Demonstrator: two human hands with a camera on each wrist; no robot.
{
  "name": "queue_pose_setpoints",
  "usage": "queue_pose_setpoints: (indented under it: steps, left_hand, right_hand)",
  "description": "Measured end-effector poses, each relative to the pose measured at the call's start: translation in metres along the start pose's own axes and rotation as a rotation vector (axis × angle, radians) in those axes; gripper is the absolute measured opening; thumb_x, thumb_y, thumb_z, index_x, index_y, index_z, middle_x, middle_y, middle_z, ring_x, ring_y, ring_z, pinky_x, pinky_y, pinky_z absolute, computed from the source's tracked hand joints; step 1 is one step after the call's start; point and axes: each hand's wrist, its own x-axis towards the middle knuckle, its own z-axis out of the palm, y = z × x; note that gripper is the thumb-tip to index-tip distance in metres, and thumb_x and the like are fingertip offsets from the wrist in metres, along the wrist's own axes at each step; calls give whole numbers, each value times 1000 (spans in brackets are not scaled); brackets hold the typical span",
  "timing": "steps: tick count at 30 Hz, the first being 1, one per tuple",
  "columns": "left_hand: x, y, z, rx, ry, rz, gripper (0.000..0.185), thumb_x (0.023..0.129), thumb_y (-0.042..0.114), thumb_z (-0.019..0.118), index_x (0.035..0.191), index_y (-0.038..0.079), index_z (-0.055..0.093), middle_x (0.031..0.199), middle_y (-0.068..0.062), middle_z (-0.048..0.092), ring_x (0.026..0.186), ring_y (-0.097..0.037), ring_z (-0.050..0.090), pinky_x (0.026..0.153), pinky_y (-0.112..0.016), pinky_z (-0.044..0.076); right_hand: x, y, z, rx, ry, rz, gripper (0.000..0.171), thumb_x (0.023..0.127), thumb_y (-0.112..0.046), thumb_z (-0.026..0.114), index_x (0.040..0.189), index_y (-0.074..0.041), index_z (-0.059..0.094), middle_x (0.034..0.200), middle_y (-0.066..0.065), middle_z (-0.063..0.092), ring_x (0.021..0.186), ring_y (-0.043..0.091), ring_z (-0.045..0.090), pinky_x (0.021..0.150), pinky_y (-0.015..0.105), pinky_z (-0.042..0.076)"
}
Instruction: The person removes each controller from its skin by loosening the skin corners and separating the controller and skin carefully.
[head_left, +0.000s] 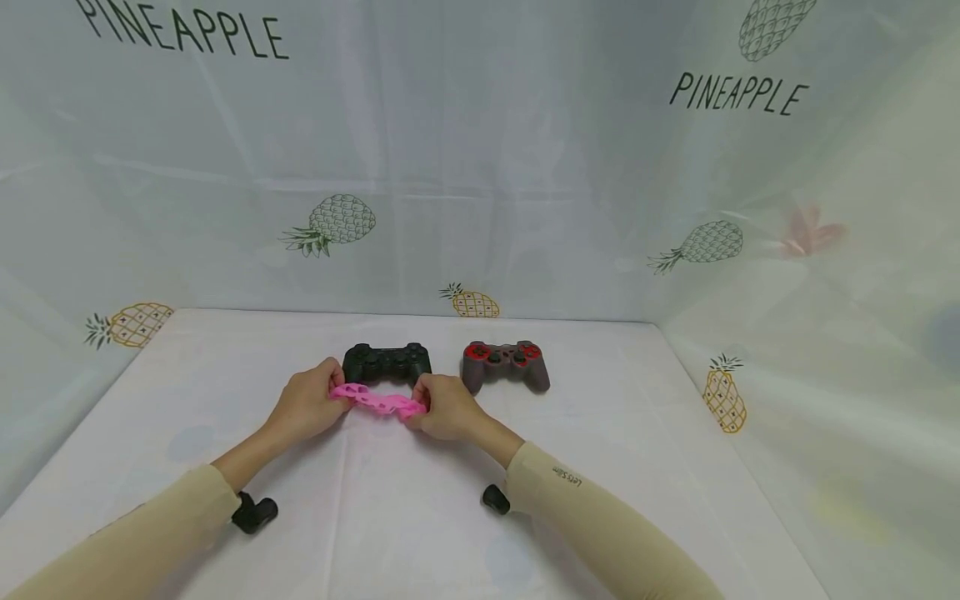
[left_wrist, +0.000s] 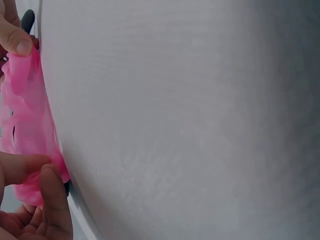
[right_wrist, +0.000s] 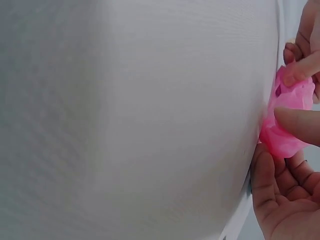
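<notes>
Tension was applied to the pink silicone cover (head_left: 379, 402), pinched at one end by the left hand (head_left: 309, 406) and at the other by the right hand (head_left: 447, 407); it was held just before the black controller (head_left: 387, 362); the red-and-grey controller (head_left: 505, 364) lay apart rightward; open table (head_left: 637, 417) remained on both sides.

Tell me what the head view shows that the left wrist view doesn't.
Only the head view shows both controllers, the black one right behind the hands and the grey and red one beside it, plus the table, the pineapple backdrop and both sleeves.

Only the left wrist view shows, close up, the left fingers pinching the thin pink skin and its cut-out holes against white cloth.

Both show the pink skin held between the left hand and the right hand.
</notes>
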Motion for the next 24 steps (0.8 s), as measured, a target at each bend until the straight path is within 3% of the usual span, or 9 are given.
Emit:
queue_pose_setpoints:
  steps: [5, 10, 18, 24]
  left_hand:
    - [-1, 0, -2, -9, 6, -35, 24, 88, 12, 78, 98, 7, 57, 71, -4, 52, 68, -22, 49, 61, -35, 37]
    - [-4, 1, -4, -5, -6, -12, 26, 86, 11, 81, 100, 7, 60, 74, -4, 54, 70, -21, 50, 62, -35, 38]
    - [-15, 10, -10, -30, -135, 78, 32, 83, 7, 89, 104, 7, 64, 85, -3, 60, 78, -20, 52, 69, -35, 45]
    - [-22, 11, -13, -60, -222, 93, 38, 81, 8, 91, 111, 9, 68, 97, -2, 64, 86, -19, 57, 76, -36, 50]
  right_hand:
    - [1, 0, 1, 1, -3, -8, 27, 89, -22, 87, 94, -17, 61, 77, -5, 56, 71, 8, 50, 65, 23, 42]
    - [-2, 0, 1, 11, -11, -31, 27, 89, -21, 87, 95, -16, 62, 81, -4, 57, 75, 7, 51, 67, 23, 42]
    - [-10, -1, -7, -5, -36, -91, 26, 86, -14, 88, 98, -13, 64, 89, -1, 59, 84, 11, 52, 74, 25, 44]
    - [-17, 2, -10, -2, -115, -119, 33, 85, -12, 88, 103, -16, 60, 97, 0, 62, 85, 11, 57, 77, 25, 47]
